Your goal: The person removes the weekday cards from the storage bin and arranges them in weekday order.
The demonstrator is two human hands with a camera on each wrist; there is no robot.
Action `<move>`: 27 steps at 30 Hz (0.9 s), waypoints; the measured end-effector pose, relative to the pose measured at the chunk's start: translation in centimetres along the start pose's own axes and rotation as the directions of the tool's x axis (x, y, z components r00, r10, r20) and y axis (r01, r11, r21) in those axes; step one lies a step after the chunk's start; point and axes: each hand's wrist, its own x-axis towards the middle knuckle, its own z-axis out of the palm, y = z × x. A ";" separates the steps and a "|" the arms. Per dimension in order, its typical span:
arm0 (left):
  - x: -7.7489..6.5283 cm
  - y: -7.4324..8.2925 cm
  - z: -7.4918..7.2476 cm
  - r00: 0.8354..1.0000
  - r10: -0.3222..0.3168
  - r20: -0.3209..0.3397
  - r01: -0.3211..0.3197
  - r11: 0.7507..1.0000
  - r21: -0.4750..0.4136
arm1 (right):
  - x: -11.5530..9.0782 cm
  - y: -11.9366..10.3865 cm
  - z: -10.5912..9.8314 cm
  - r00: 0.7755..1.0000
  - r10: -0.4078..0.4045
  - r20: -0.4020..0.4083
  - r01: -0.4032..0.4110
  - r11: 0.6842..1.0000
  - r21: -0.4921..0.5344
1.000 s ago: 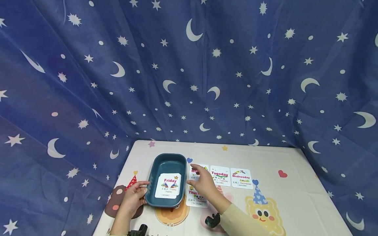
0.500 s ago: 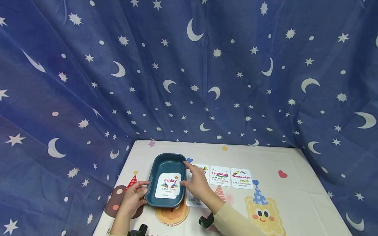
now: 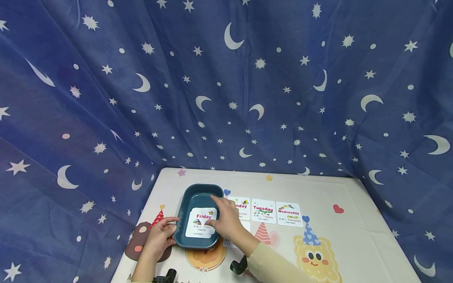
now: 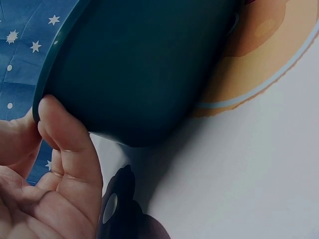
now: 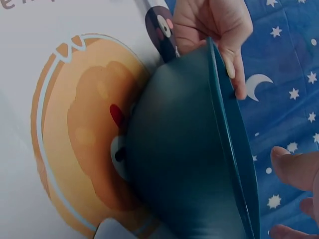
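A dark teal tray (image 3: 202, 199) sits at the left of the table. Inside it, the white Friday card (image 3: 199, 227) lies on top of at least one other card. My left hand (image 3: 159, 237) pinches the tray's left rim between thumb and fingers; the left wrist view shows this grip (image 4: 70, 149) against the tray wall (image 4: 139, 74). Over the tray's right side is my right hand (image 3: 228, 220), thumb and fingers spread apart, thumb overlapping the Friday card's right edge. It holds nothing visible. In the right wrist view, the right fingertips (image 5: 284, 167) appear beyond the rim.
To the tray's right lie the Monday (image 3: 244, 209), Tuesday (image 3: 263, 212) and Wednesday (image 3: 289, 215) cards in a row. A further card (image 3: 229, 243) below Monday is mostly hidden by the right hand. A blue star-patterned curtain (image 3: 247, 98) hangs behind the table.
My right hand has moved left from above the Monday and Thursday cards to over the tray's right side, uncovering more of Monday and covering most of Thursday. The left hand stays on the tray rim.
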 end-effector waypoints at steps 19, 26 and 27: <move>0.0 0.0 0.0 1.000 -0.009 0.006 0.009 1.000 -0.012 | 0.1 -2.1 2.1 1.000 0.008 0.002 -0.008 0.991 -0.134; 0.0 0.1 0.1 1.000 -0.007 0.000 0.007 1.000 -0.005 | 0.4 -2.7 2.8 0.999 -0.006 0.034 0.013 0.979 -0.206; 0.0 0.1 0.1 1.000 -0.007 0.001 0.007 1.000 -0.005 | 0.5 -2.8 2.9 0.999 -0.010 0.039 0.018 0.975 -0.221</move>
